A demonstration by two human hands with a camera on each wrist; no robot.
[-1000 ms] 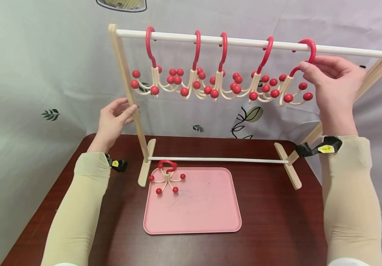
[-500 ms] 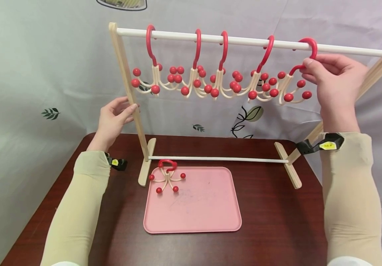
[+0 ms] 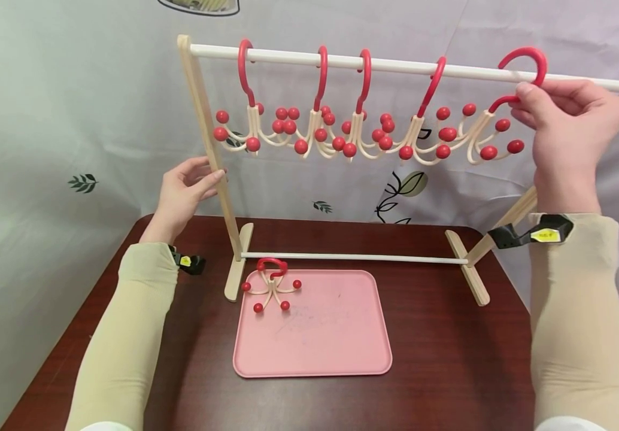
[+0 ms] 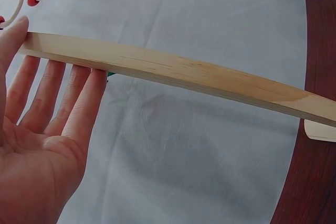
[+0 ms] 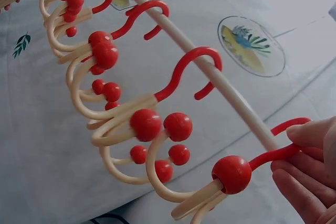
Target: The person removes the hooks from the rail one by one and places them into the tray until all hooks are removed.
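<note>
In the head view my right hand (image 3: pixel 573 131) pinches the red hook (image 3: pixel 537 60) of a hanger (image 3: pixel 479 137) with cream arms and red ball tips, at the right part of the white rod (image 3: pixel 396 64). The hanger tilts, its hook arching over the rod and its tip overlapping the rod's upper edge. In the right wrist view the thumb and fingers grip the hook's neck (image 5: pixel 275 155). My left hand (image 3: pixel 182 191) holds the rack's left wooden post (image 3: pixel 202 114) about halfway up, thumb in front and fingers behind; the left wrist view shows the fingertips against the post's edge (image 4: pixel 173 69).
Several like hangers (image 3: pixel 252 123) hang along the rod to the left. Another hanger (image 3: pixel 272 287) lies on the pink tray (image 3: pixel 331 335) at its upper left. The rack's feet (image 3: pixel 468 269) and lower white bar (image 3: pixel 352 257) stand on the dark table (image 3: pixel 449 359), before a patterned cloth (image 3: pixel 99 120).
My right hand has moved right and slightly up with the hanger, whose hook now rises higher above the rod and whose body leans more. My left hand has stayed on the post.
</note>
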